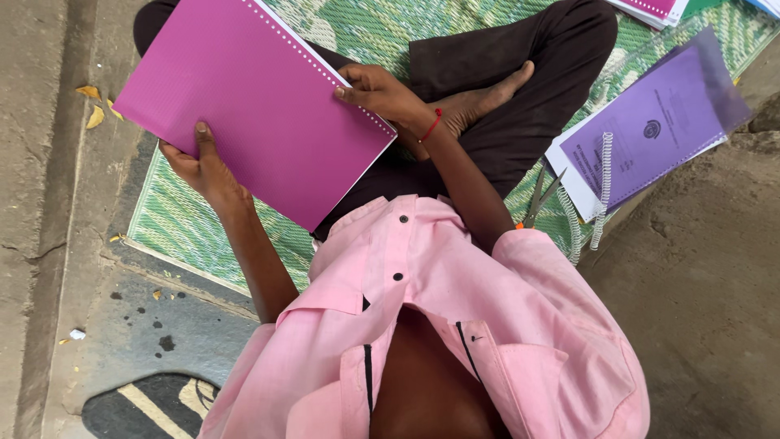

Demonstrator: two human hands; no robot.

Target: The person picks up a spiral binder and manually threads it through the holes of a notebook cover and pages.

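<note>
I sit cross-legged on a green woven mat (pixel 183 219), in a pink shirt and dark trousers. Both hands hold a magenta plastic-covered booklet (pixel 260 97) tilted over my lap; a row of small punched holes runs along its right edge. My left hand (pixel 203 167) grips its lower left edge with the thumb on top. My right hand (pixel 382 93), a red thread on its wrist, pinches the punched edge.
To the right lie a purple-covered booklet (pixel 654 130) on white sheets, white plastic spiral coils (pixel 604 191) and scissors (pixel 539 197) with an orange handle. More booklets (pixel 654 8) are at the top right. Bare concrete (pixel 49 203) with dry leaves surrounds the mat.
</note>
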